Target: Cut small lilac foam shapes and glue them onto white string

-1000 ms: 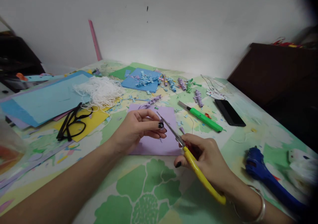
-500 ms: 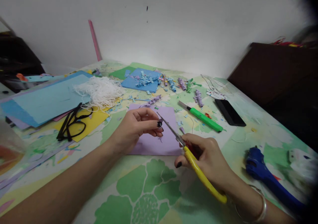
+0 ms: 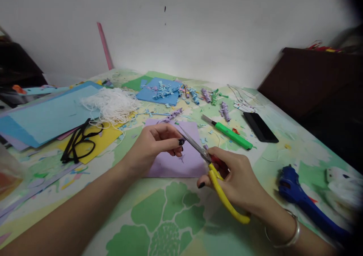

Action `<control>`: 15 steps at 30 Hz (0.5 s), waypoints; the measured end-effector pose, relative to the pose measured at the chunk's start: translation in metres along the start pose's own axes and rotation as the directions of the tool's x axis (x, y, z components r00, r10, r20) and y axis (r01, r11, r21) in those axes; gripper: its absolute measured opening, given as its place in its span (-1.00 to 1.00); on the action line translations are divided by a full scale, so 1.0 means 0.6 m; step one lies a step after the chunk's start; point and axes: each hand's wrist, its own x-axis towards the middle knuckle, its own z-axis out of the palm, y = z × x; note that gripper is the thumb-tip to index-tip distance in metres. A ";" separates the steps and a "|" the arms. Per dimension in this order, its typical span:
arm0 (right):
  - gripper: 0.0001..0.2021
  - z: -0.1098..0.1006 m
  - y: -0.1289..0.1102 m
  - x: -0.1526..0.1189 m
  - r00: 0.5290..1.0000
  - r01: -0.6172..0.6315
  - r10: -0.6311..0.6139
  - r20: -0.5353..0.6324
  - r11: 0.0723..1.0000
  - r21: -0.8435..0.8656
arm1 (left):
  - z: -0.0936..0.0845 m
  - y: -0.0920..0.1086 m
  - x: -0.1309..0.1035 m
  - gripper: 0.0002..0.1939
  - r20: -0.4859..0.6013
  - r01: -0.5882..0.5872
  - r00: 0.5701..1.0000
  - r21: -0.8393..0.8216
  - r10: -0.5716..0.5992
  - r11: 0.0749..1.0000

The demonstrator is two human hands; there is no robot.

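Observation:
My left hand (image 3: pixel 163 142) is closed in a pinch over a sheet of purple paper (image 3: pixel 193 169). Whatever lies between its thumb and fingers is too small to make out. Scissors (image 3: pixel 231 207) with yellow handles are in my right hand (image 3: pixel 232 171), the thumb stretched away from the fingers. Their blades point up and left, and the tips come close to the left fingertips. Small pen marks (image 3: pixel 181 158) show on the purple sheet. Just behind it lies a purple paper roll with cut bits on it (image 3: pixel 172 115).
A green cutter (image 3: pixel 232 135), a black phone (image 3: pixel 260 126) and a blue glue gun (image 3: pixel 303 199) lie to the right. White string (image 3: pixel 112 104), black glasses (image 3: pixel 78 144) and blue sheets (image 3: pixel 51 116) are on the left. Decorated paper rolls (image 3: pixel 225 111) and scraps spread across the back.
The scissors have turned slightly, their handle end moving left and up. The left hand keeps its pinch in nearly the same place. The whole view has shifted a little.

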 end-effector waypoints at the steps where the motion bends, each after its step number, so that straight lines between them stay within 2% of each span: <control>1: -0.70 0.000 0.001 0.000 1.000 0.019 -0.019 -0.007 0.999 -0.031 | 0.000 -0.001 0.000 -0.93 0.006 -0.004 1.000 0.010 0.004 1.000; 6: -0.77 0.000 0.006 -0.003 0.995 0.083 -0.088 -0.039 0.989 -0.123 | 0.000 -0.004 0.002 -0.92 0.030 -0.021 0.999 0.059 0.019 0.998; 15: -0.79 -0.001 0.006 -0.003 0.996 0.071 -0.078 -0.040 0.985 -0.155 | 0.002 -0.001 0.003 -0.91 0.034 -0.030 0.999 0.129 0.026 0.991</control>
